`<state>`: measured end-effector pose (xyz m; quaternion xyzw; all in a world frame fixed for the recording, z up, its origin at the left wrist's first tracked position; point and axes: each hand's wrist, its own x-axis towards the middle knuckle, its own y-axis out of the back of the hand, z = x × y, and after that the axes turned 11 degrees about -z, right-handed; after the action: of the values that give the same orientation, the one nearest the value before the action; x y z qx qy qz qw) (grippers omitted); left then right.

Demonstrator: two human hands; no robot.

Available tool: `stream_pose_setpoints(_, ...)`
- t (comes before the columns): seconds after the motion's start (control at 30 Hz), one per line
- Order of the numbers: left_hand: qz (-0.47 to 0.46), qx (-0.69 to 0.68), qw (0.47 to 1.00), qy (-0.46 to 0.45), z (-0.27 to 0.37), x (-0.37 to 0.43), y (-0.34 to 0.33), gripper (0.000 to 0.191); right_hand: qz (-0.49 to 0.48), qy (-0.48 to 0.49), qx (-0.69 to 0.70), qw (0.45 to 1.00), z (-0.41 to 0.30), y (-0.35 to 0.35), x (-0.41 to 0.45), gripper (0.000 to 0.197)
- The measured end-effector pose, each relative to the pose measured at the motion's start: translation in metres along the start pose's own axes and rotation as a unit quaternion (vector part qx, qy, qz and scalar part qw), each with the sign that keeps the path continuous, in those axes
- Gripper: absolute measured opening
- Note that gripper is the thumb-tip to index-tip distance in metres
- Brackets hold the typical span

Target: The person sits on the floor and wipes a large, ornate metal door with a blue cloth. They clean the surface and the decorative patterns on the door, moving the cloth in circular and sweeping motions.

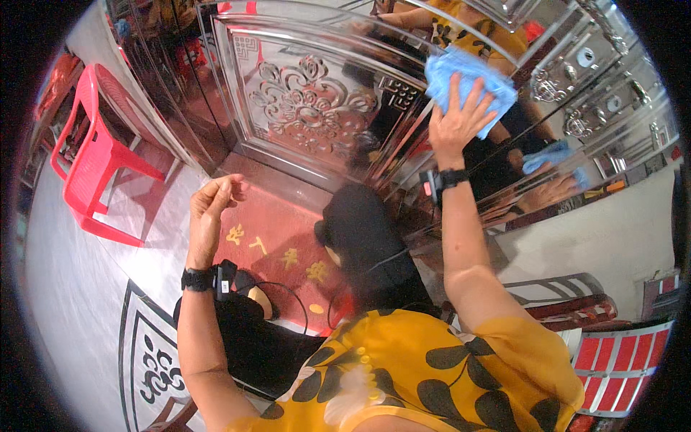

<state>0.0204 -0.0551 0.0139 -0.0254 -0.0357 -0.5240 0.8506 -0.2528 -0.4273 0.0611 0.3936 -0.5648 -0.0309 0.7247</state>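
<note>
My right hand (459,129) presses a light-blue cloth (499,92) against a shiny metal door (399,135), its fingers spread over the cloth. The door's polished surface mirrors the hand, the cloth and a yellow patterned top. Left of the cloth, the door has an embossed flower panel (313,110). My left hand (213,208) hangs in the air over a red doormat (259,216), its fingers curled and nothing visible in them. A wrist device sits on each of my arms.
A red plastic chair (92,178) stands at the left on a pale tiled floor (81,302). Ornate door handles with locks (572,70) stick out at the upper right. My dark-clothed knee (372,243) is bent close to the door. A dark slatted seat (572,302) lies at right.
</note>
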Motion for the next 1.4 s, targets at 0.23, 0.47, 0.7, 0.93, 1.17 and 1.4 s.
stream_pose_setpoints(0.23,-0.019,0.011,0.999,0.046,0.010,-0.016,-0.007,0.031,-0.304,0.132,-0.033,0.943,-0.017,-0.119,-0.196,0.068)
stream_pose_setpoints(0.47,0.017,-0.040,0.997,0.064,0.009,-0.025,0.006,0.030,-0.281,0.207,0.019,0.937,-0.056,-0.102,-0.151,0.073)
stream_pose_setpoints(0.7,0.010,-0.040,0.996,0.079,0.003,-0.021,0.001,0.030,0.006,0.218,0.043,0.975,-0.108,-0.009,0.067,0.074)
stream_pose_setpoints(0.93,-0.009,-0.038,0.997,0.068,0.013,-0.019,-0.006,0.031,-0.089,0.410,0.081,0.904,-0.147,-0.084,0.050,0.075)
stream_pose_setpoints(1.17,0.003,-0.028,0.995,0.095,0.013,-0.032,-0.004,0.027,-0.350,0.448,0.157,0.808,-0.104,-0.168,-0.116,0.078)
stream_pose_setpoints(1.4,-0.014,0.010,0.996,0.088,0.007,-0.027,-0.006,0.030,-0.440,0.441,0.117,0.773,-0.024,-0.206,-0.208,0.078)
